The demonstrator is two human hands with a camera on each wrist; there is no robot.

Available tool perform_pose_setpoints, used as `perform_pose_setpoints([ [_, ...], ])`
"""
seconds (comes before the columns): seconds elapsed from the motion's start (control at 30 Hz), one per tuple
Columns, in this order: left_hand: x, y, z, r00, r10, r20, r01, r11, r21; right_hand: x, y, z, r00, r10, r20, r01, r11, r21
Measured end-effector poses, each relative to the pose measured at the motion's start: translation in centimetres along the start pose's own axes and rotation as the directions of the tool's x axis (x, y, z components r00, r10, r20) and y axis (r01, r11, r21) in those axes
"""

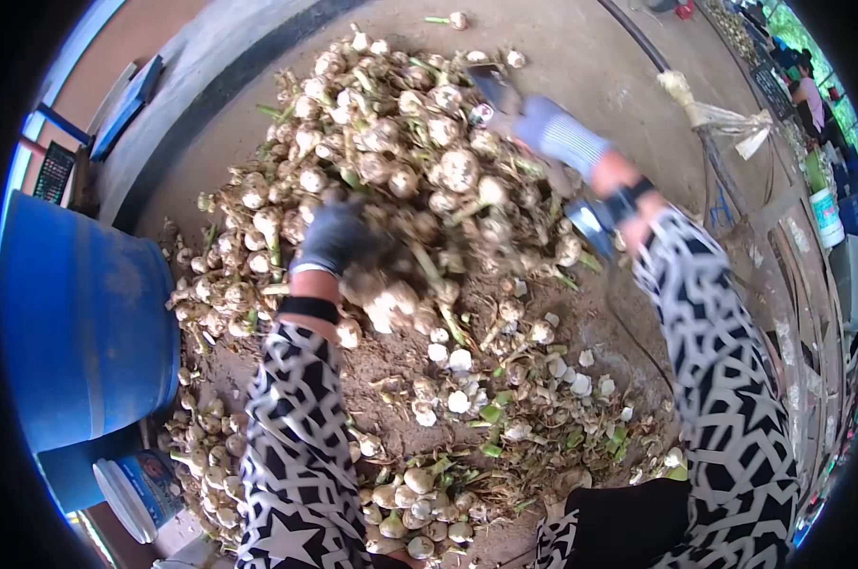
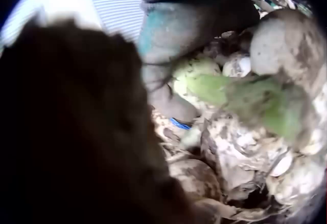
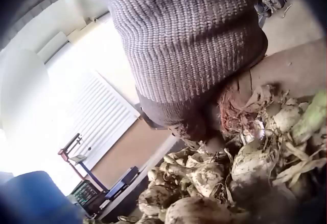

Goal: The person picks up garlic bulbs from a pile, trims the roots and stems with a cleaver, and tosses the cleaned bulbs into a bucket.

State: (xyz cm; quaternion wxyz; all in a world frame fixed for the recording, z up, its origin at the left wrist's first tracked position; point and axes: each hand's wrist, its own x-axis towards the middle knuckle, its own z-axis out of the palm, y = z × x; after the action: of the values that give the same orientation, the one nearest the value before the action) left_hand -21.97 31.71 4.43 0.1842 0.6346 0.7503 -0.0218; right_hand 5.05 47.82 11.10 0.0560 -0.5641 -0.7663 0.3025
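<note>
Pale, soil-marked bulbs with stems lie in a large heap [image 1: 377,133]. My left hand [image 1: 339,237], in a grey glove, is over its lower middle beside a blurred clump of bulbs [image 1: 391,299]. In the left wrist view, gloved fingers [image 2: 171,35] reach down beside a bulb with a green stem [image 2: 265,104]; a dark ragged shape hides much of that view. At the heap's upper right is my gloved right hand [image 1: 562,133], near a dark flat object [image 1: 493,87]. The right wrist view shows the ribbed glove [image 3: 184,45] against the bulbs [image 3: 204,178], its fingertips mostly hidden.
A blue tub [image 1: 87,322] stands at the left, with a white-lidded bucket [image 1: 130,493] below it. Trimmed stems and peelings [image 1: 552,427] and a smaller group of bulbs [image 1: 419,503] lie nearer my body. A dark pole [image 1: 718,171] runs along the right; people are beyond.
</note>
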Motion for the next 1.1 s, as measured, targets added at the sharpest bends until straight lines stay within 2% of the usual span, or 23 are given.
perform_pose_setpoints([
  [0.03,0.1,-0.9,1.5,0.991,0.125,0.047,-0.127,0.991,0.034,3.3,-0.8,0.5,0.989,-0.144,-0.016,0.14,0.979,-0.151],
  [0.07,-1.1,-0.4,1.6,0.993,0.047,0.107,-0.044,0.999,-0.031,5.0,-2.6,1.2,0.987,-0.145,0.073,0.16,0.951,-0.265],
  [0.1,-2.4,0.8,1.9,0.985,-0.024,0.173,0.041,0.995,-0.094,8.0,-1.9,3.4,0.979,-0.2,0.031,0.195,0.89,-0.411],
  [0.17,-5.0,3.5,2.2,0.977,-0.096,0.192,0.073,0.99,0.121,7.6,-3.5,3.8,0.971,-0.186,0.148,0.234,0.853,-0.466],
  [0.27,-5.9,4.6,3.8,0.958,-0.062,0.279,0.05,0.998,0.048,5.6,-2.7,4.6,0.952,-0.121,0.28,0.232,0.883,-0.409],
  [0.3,-6.3,5.5,3.6,0.952,-0.059,0.3,0.038,0.996,0.076,3.5,-2.5,5.1,0.936,-0.203,0.289,0.313,0.856,-0.413],
  [0.37,-7.7,6.6,3.5,0.931,-0.016,0.365,0.013,1.0,0.01,0.0,-1.6,6.2,0.933,-0.079,0.35,0.195,0.93,-0.312],
  [0.4,-8.8,6.8,5.2,0.954,0.002,0.301,-0.012,0.999,0.03,0.1,2.0,8.2,0.922,-0.075,0.381,0.177,0.955,-0.239],
  [0.43,-9.7,7.0,6.1,0.971,0.023,0.236,-0.038,0.998,0.059,-3.2,2.7,9.1,0.966,-0.156,0.205,0.209,0.94,-0.271],
  [0.47,-9.9,7.1,6.8,0.919,0.061,0.388,-0.093,0.993,0.065,-5.4,3.2,8.6,0.952,0.033,0.306,0.056,0.959,-0.278],
  [0.5,-12.0,7.6,6.3,0.961,0.109,0.254,-0.111,0.994,-0.006,-7.9,4.1,8.3,0.947,0.078,0.312,-0.014,0.979,-0.202],
  [0.53,-12.9,8.1,6.4,0.937,0.121,0.327,-0.124,0.992,-0.012,-9.2,6.9,9.6,0.974,-0.011,0.226,0.067,0.968,-0.243],
  [0.63,-16.7,10.1,6.4,0.901,0.193,0.39,-0.181,0.981,-0.067,-15.9,8.2,7.9,0.974,-0.082,0.212,0.145,0.943,-0.3],
  [0.7,-18.8,9.0,14.1,0.898,0.415,0.147,-0.403,0.909,-0.101,-18.6,11.3,8.0,0.99,-0.034,0.139,0.067,0.967,-0.244],
  [0.73,-19.7,8.3,15.0,0.913,0.396,0.095,-0.342,0.872,-0.349,-19.7,12.7,8.0,0.997,0.003,0.073,0.01,0.984,-0.178],
  [0.77,-20.3,7.1,17.8,0.912,0.393,-0.113,-0.393,0.764,-0.512,-20.8,13.6,7.8,0.997,0.015,0.076,-0.001,0.985,-0.174],
  [0.83,-21.3,6.6,18.1,0.913,0.298,-0.279,-0.409,0.647,-0.644,-23.4,15.5,7.5,0.955,0.296,-0.028,-0.296,0.955,0.002],
  [0.87,-21.7,6.6,18.4,0.895,0.239,-0.376,-0.436,0.648,-0.624,-24.6,17.7,8.4,0.961,0.185,-0.203,-0.193,0.981,-0.018],
  [0.9,-21.6,6.7,18.3,0.976,0.111,-0.188,-0.215,0.328,-0.92,-25.9,17.9,8.5,0.961,0.199,-0.191,-0.205,0.979,-0.012],
  [0.93,-21.6,6.9,18.1,1.0,-0.023,0.01,0.008,-0.1,-0.995,-27.4,17.7,8.0,0.959,0.177,-0.222,-0.186,0.982,-0.021],
  [1.0,-21.3,5.6,16.8,0.97,-0.16,0.186,0.122,-0.345,-0.931,-29.1,17.6,8.0,0.954,0.159,-0.252,-0.171,0.985,-0.026],
  [1.03,-22.0,5.5,15.4,0.96,-0.28,-0.017,-0.009,0.028,-1.0,-29.7,17.5,8.3,0.953,0.127,-0.276,-0.119,0.992,0.045],
  [1.1,-22.6,4.1,14.6,0.874,-0.486,-0.016,-0.227,-0.38,-0.896,-30.7,17.4,9.0,0.953,0.107,-0.285,-0.074,0.99,0.124],
])
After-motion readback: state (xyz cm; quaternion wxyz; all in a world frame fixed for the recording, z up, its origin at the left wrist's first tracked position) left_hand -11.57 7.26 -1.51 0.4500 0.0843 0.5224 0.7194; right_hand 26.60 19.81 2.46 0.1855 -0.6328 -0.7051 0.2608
